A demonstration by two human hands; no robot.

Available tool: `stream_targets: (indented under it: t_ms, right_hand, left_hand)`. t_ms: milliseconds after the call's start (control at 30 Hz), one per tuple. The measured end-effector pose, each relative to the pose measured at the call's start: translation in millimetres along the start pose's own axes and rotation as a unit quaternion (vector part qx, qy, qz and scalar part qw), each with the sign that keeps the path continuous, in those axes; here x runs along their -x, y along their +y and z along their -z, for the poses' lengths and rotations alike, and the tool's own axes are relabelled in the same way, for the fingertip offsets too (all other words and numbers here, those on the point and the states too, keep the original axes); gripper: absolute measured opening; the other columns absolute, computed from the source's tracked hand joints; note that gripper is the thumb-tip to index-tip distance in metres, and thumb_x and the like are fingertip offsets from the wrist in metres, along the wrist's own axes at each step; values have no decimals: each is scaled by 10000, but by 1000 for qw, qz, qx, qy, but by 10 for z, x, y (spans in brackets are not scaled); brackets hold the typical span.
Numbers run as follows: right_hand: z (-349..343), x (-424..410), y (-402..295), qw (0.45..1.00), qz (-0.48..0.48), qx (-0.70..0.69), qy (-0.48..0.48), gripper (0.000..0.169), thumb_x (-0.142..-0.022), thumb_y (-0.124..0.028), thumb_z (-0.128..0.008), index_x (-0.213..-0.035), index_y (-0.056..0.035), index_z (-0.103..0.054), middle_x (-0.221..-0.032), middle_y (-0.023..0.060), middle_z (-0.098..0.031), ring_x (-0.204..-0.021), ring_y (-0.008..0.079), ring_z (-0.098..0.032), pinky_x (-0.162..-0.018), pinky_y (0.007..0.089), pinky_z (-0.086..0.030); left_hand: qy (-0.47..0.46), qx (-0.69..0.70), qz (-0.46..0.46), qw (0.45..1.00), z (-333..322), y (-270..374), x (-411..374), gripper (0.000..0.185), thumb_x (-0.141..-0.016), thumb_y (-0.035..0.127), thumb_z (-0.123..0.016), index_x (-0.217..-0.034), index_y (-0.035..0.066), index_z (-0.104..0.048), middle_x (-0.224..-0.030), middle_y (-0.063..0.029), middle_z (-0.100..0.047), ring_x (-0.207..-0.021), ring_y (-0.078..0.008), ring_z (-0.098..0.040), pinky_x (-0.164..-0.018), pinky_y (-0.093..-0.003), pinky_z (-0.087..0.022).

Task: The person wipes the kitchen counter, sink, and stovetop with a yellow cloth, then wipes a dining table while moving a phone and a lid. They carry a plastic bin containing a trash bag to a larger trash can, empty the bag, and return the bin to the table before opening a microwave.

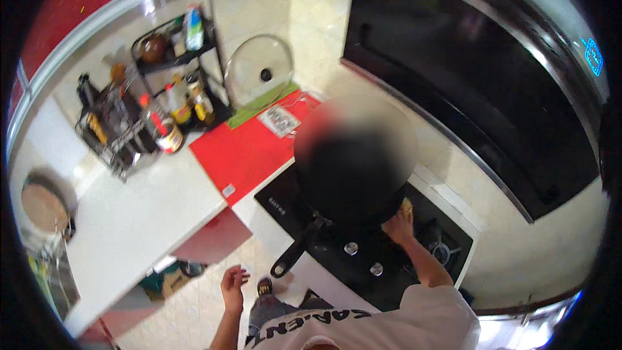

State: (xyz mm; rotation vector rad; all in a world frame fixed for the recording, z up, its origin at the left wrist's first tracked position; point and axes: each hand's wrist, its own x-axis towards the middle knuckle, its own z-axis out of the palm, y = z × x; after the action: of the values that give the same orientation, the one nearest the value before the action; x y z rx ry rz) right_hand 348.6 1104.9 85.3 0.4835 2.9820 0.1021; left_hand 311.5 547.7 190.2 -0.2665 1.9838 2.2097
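A black pan (335,214) sits on the left part of the black glass gas hob (330,253). Its long handle (294,253) points toward me over the counter edge. A round blurred patch hides most of the pan. My right hand (399,226) is at the pan's right side on the hob, its fingers around a small yellowish sponge or cloth (407,205). My left hand (234,279) hangs over the floor, left of the handle's end, with fingers loosely bent and nothing in it. Two silver knobs (351,248) lie between the pan and my body.
Right of my right hand is the second burner (441,252). A dark range hood (466,87) overhangs the hob. Left stand a red mat (243,155), a glass lid (260,70), a black spice rack (218,116), a sauce bottle (163,129) and a knife-and-utensil rack (116,155) on the white counter (146,204).
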Motion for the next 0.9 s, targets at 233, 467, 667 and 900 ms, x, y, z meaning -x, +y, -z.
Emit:
stream_targets:
  t_ms: [233,467,667,900]
  right_hand:
    - [585,-783,85,977,-181,-110,35,759,-786,-342,-564,-1408,-194,-155,-1466,89,-94,-1351,276,-100,-1006,577,-212]
    - [477,-226,-309,992,-43,-96,75,726,-791,-299,-569,-1392,-120,-203,-1448,104,-162,-1322,307,-184,-1045,416,-253]
    - [741,-567,225,996,-11,-86,35,630,-795,-145,-503,-1368,-82,-248,-1412,129,-257,-1279,307,-283,-995,364,-349]
    - [1034,-355,753,931,-103,-348,-41,385,-862,-300,-531,-1216,-149,-517,-1174,89,-555,-1016,246,-563,-817,368,-460]
  left_hand:
    - [55,-13,0,998,300,-43,334,229,-879,163,-516,-1081,57,-519,-952,-68,-584,-825,-179,-596,-728,-293,-467]
    - [89,-12,24,996,441,-165,320,218,-889,175,-508,-1073,61,-535,-938,-74,-597,-821,-174,-603,-704,-282,-471]
    - [-15,-35,-48,998,95,202,154,233,-892,174,-506,-1080,39,-529,-969,-76,-591,-843,-174,-591,-736,-291,-462]
    - [-38,-71,-63,995,132,250,169,210,-887,166,-516,-1056,45,-543,-954,-62,-606,-828,-160,-593,-723,-273,-461]
